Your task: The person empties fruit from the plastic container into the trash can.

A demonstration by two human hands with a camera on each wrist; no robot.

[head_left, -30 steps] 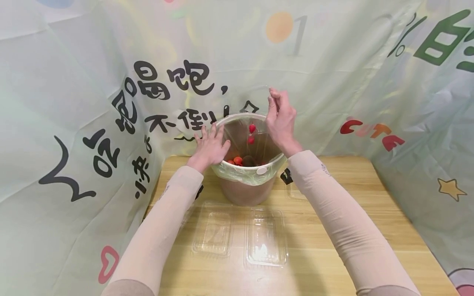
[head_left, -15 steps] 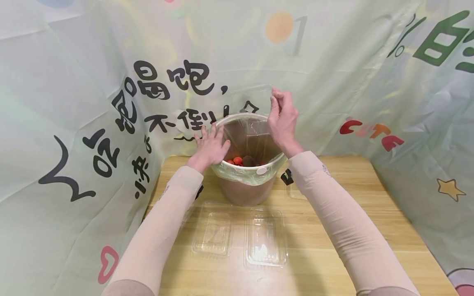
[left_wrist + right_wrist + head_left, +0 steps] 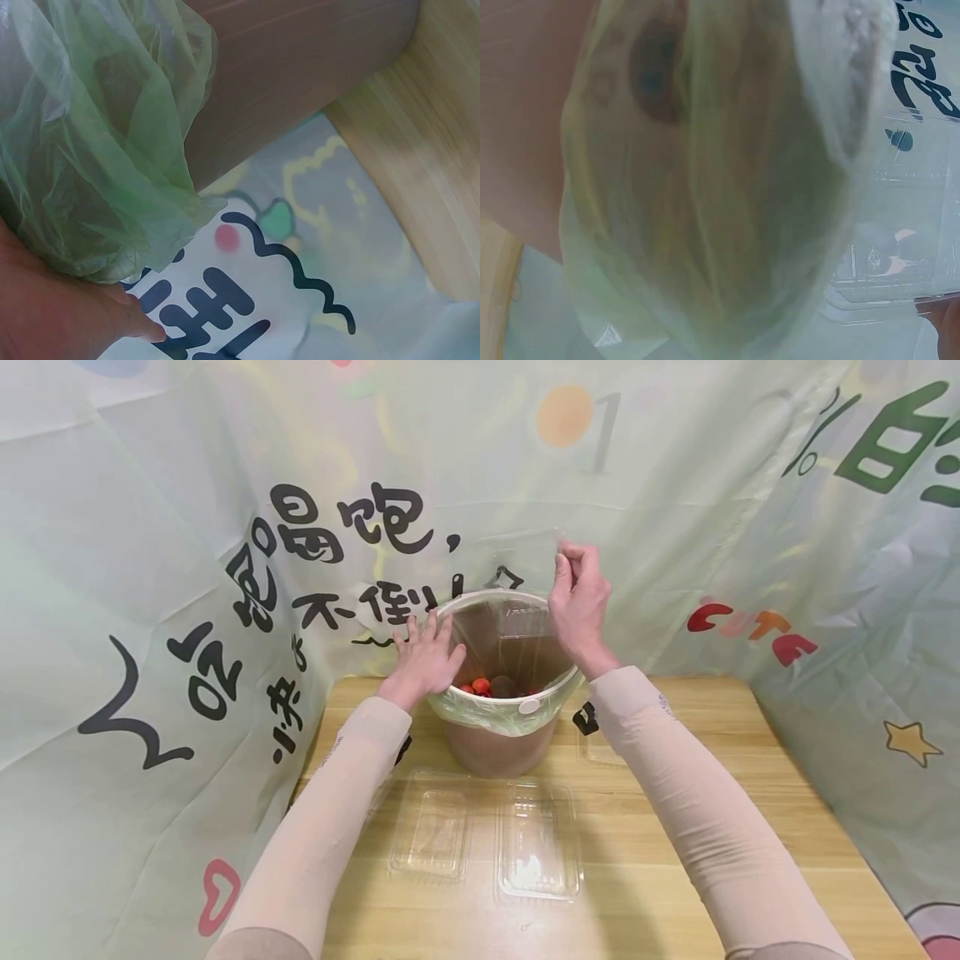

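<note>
Head view looks down on the bin point(image 3: 498, 693); both wrist views press close beside it.

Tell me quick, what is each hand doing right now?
Left hand: open, fingers resting on the rim of the bin.
Right hand: pinching a clear plastic box held over the bin.

clear plastic box point(image 3: 517, 578), empty, upended over lined bin point(image 3: 501, 737)
</note>
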